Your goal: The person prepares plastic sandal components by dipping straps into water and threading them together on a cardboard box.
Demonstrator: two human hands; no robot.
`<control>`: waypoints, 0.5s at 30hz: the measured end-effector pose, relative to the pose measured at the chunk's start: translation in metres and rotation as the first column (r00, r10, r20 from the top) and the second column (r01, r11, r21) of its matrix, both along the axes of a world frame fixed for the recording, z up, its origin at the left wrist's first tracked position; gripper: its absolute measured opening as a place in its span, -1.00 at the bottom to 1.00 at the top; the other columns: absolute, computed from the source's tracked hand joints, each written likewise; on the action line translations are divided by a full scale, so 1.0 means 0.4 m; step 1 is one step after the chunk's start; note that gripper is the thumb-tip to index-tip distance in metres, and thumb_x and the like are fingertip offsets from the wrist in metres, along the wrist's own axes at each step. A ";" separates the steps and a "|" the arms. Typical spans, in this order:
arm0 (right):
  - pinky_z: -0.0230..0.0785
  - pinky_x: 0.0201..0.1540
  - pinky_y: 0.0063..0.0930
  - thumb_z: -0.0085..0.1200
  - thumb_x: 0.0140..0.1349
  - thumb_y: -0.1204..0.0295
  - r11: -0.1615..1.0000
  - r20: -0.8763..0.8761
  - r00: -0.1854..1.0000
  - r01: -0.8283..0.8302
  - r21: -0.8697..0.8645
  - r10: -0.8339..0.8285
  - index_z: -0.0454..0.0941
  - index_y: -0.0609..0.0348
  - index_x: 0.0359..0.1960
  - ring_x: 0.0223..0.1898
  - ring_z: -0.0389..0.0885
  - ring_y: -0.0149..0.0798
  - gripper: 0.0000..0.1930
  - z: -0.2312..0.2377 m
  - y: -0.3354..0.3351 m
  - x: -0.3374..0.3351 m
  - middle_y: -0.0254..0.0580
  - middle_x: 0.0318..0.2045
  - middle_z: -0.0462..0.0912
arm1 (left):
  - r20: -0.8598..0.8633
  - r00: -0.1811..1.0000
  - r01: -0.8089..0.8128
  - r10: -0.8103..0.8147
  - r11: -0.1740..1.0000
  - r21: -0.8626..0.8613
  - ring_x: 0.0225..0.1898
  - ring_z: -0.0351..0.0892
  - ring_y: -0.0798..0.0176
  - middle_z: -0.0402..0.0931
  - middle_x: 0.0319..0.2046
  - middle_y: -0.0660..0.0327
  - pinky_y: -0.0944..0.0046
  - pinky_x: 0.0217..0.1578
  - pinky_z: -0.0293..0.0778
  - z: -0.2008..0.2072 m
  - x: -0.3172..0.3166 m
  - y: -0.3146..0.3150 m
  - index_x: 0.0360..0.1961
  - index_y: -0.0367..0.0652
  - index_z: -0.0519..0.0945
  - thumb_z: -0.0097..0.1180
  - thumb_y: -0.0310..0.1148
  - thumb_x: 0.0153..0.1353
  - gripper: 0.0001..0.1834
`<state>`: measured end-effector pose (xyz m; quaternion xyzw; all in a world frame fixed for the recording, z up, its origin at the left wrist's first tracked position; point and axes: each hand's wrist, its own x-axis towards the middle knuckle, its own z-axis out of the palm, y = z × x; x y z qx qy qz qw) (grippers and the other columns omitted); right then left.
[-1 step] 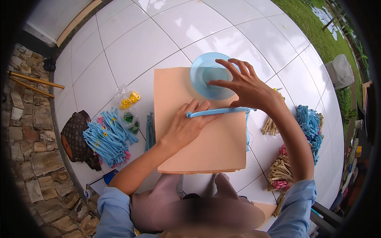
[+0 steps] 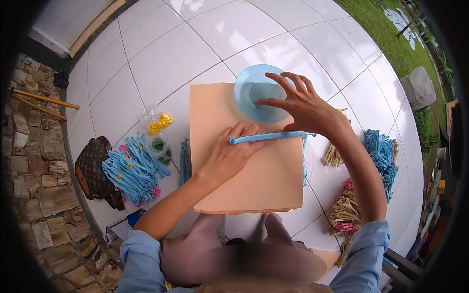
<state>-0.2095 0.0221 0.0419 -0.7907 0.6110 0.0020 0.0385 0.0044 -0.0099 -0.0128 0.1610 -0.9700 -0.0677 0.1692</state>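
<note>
1. White floor tiles beneath a flat peach board.
2. Clear blue plate over board's far right corner.
3. Right hand above plate, fingers spread wide.
4. Left hand on board; grip impossible to tell.
5. Light-blue strip across left fingers, reaching past board's right edge.

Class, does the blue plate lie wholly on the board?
No: the blue plate reaches past the far edge of the board, over the tiles.

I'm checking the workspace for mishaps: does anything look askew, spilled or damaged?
Only one small thing: the light-blue dish overhangs the far edge of the peach board, near its right corner, so it looks off-centre. No spill or damage stands out.
</note>
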 end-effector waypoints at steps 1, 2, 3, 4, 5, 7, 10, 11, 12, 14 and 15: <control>-0.01 0.30 0.08 0.44 -0.43 0.40 0.999 -0.007 1.000 0.019 0.026 -0.019 0.46 -0.42 0.05 0.29 0.03 0.04 -0.19 0.002 -0.002 0.002 -0.20 0.29 0.06 | 0.009 1.000 0.000 0.000 1.000 0.001 -0.22 0.40 0.22 0.39 -0.24 0.26 0.23 -0.24 0.43 0.000 0.000 0.000 -0.01 0.21 0.56 0.02 -0.43 0.02 -0.54; -0.02 0.33 0.04 0.43 -0.47 0.43 0.998 -0.015 0.999 0.039 0.053 -0.038 0.44 -0.47 0.06 0.30 0.00 0.01 -0.14 0.004 -0.004 0.004 -0.25 0.31 0.03 | 0.018 1.000 0.000 0.000 1.000 0.002 -0.21 0.40 0.22 0.39 -0.22 0.27 0.23 -0.22 0.43 0.000 0.000 0.001 0.00 0.21 0.55 0.02 -0.42 0.02 -0.54; -0.02 0.33 0.04 0.43 -0.47 0.43 0.998 -0.015 0.999 0.039 0.053 -0.038 0.44 -0.47 0.06 0.30 0.00 0.01 -0.14 0.001 -0.003 0.003 -0.25 0.31 0.03 | 0.018 1.000 0.000 0.000 1.000 0.002 -0.21 0.40 0.22 0.39 -0.22 0.27 0.23 -0.22 0.43 0.000 0.001 0.000 0.00 0.21 0.55 0.02 -0.42 0.02 -0.54; 0.01 0.31 0.04 0.43 -0.45 0.43 0.999 -0.009 1.000 0.023 0.038 -0.023 0.44 -0.45 0.05 0.29 0.02 0.02 -0.16 -0.001 0.001 0.001 -0.25 0.30 0.04 | 0.021 1.000 0.004 -0.004 1.000 0.008 -0.20 0.41 0.22 0.39 -0.22 0.27 0.23 -0.21 0.43 0.002 0.000 0.000 0.01 0.20 0.54 0.01 -0.42 0.02 -0.54; 0.03 0.30 0.04 0.43 -0.43 0.43 1.000 -0.005 1.000 0.008 0.023 -0.008 0.44 -0.43 0.05 0.29 0.03 0.03 -0.18 -0.002 0.006 -0.002 -0.25 0.29 0.06 | 0.023 1.000 0.008 -0.008 1.000 0.014 -0.19 0.41 0.22 0.38 -0.22 0.27 0.22 -0.20 0.43 0.004 -0.001 0.000 0.02 0.20 0.54 0.01 -0.41 0.03 -0.54; 0.09 0.27 -0.01 0.39 -0.35 0.46 1.000 0.034 0.999 0.010 -0.024 -0.009 0.43 -0.33 0.04 0.24 0.10 0.01 -0.24 -0.001 0.016 -0.005 -0.25 0.26 0.11 | 0.026 1.000 0.008 -0.009 1.000 0.019 -0.20 0.41 0.22 0.38 -0.22 0.27 0.23 -0.21 0.43 0.005 -0.001 0.000 0.01 0.20 0.54 0.01 -0.42 0.02 -0.53; 0.21 0.18 -0.12 0.30 -0.18 0.51 0.994 0.240 0.970 0.056 -0.097 -0.032 0.41 -0.13 0.02 0.13 0.23 -0.06 -0.39 -0.005 0.048 -0.005 -0.26 0.16 0.25 | 0.030 1.000 0.002 -0.002 1.000 0.014 -0.20 0.42 0.22 0.39 -0.24 0.27 0.23 -0.22 0.44 0.004 0.002 -0.001 0.01 0.19 0.54 0.00 -0.44 0.02 -0.53; 0.27 0.13 -0.19 0.25 -0.10 0.54 0.988 0.398 0.916 0.105 -0.113 -0.052 0.40 -0.04 0.00 0.06 0.29 -0.09 -0.46 -0.003 0.061 0.002 -0.27 0.09 0.34 | 0.026 1.000 -0.002 0.002 1.000 0.007 -0.21 0.42 0.22 0.39 -0.25 0.27 0.24 -0.23 0.44 0.003 0.002 -0.001 0.00 0.19 0.54 0.00 -0.45 0.02 -0.53; 0.31 0.04 -0.28 0.16 -0.01 0.58 0.985 0.409 0.912 0.092 -0.146 -0.025 0.39 0.07 0.00 -0.03 0.33 -0.15 -0.54 0.006 0.080 0.011 -0.29 -0.08 0.48 | 0.025 1.000 -0.006 0.006 1.000 0.006 -0.21 0.42 0.22 0.39 -0.25 0.27 0.24 -0.23 0.44 0.002 0.002 -0.001 0.00 0.19 0.54 0.00 -0.45 0.02 -0.53; 0.29 0.04 -0.26 0.16 -0.01 0.58 0.988 0.503 0.862 0.126 -0.085 -0.067 0.38 0.07 -0.05 -0.06 0.36 -0.14 -0.57 0.007 0.117 0.036 -0.29 -0.22 0.53 | 0.006 1.000 -0.003 0.003 1.000 -0.012 -0.23 0.42 0.22 0.40 -0.27 0.27 0.25 -0.26 0.45 0.000 0.001 -0.002 0.00 0.18 0.55 0.00 -0.48 0.01 -0.52; 0.28 0.03 -0.25 0.16 0.00 0.57 0.993 0.546 0.836 0.103 -0.064 -0.052 0.35 0.05 0.00 -0.06 0.36 -0.14 -0.53 -0.003 0.126 0.039 -0.28 -0.27 0.54 | 0.007 1.000 -0.001 0.001 1.000 -0.012 -0.23 0.42 0.22 0.40 -0.27 0.27 0.25 -0.26 0.45 0.001 0.002 -0.002 0.00 0.18 0.55 0.00 -0.48 0.01 -0.52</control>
